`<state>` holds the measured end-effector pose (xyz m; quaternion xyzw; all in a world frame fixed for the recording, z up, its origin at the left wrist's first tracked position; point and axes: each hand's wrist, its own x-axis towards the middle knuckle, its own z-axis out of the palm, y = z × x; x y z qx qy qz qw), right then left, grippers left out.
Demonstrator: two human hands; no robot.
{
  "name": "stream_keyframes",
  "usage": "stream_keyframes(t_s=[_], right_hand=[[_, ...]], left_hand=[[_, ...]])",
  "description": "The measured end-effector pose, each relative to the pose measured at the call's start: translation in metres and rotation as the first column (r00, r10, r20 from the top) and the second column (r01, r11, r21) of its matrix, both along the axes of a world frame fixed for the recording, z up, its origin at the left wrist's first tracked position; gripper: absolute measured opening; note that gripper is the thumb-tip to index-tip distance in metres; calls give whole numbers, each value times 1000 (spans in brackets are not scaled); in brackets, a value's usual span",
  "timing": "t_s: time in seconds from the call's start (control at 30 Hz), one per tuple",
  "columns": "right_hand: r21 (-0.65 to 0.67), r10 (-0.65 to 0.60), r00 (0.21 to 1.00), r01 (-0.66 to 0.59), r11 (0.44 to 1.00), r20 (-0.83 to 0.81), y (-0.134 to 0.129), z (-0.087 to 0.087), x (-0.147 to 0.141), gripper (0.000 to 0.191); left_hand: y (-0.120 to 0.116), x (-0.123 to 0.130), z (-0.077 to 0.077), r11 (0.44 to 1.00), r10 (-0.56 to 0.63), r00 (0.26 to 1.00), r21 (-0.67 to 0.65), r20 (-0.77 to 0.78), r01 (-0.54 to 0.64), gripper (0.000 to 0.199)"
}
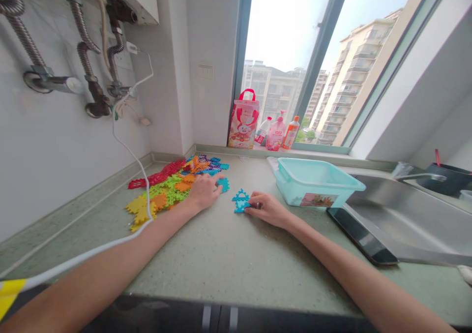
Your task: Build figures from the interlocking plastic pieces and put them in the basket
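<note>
Two joined blue puzzle pieces (241,206) lie on the grey-green counter (221,259), a triangular outline above a square one. My right hand (268,209) pinches the right edge of the lower piece. To the left, my left hand (205,191) has its fingers on a separate blue piece (223,184), at the right side of a pile of coloured pieces. In that pile are red pieces (165,171), yellow pieces (139,210), green ones, orange pieces (159,201), and purple and blue ones at the back.
A light-blue plastic basin (313,178) stands right of my right hand, with a black phone-like slab (363,237) beside the steel sink (413,215). A white cable (123,146) hangs over the pile and my left forearm. Bottles (276,134) and a bag (243,124) line the windowsill.
</note>
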<state>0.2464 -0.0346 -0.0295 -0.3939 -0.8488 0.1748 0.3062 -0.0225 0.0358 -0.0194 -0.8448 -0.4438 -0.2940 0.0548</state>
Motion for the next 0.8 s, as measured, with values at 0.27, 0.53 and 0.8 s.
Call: stream_keyframes(t_s=[0.27,0.53,0.8], right_hand=[[-21,73,997,-72,997,30,-10,1,-12,24],[-16,45,999,-45,999,-2,-10,-3,-12,15],[36,-11,1000,11,999,7,-11,-10,-14,8]], left_hand=[[-24,17,8,975,-214,973,36,-85,218,24],[-25,20,2,892,-259,955,-344,142,293,19],[-16,23,-1,860,-308,936,-370,171,351,22]])
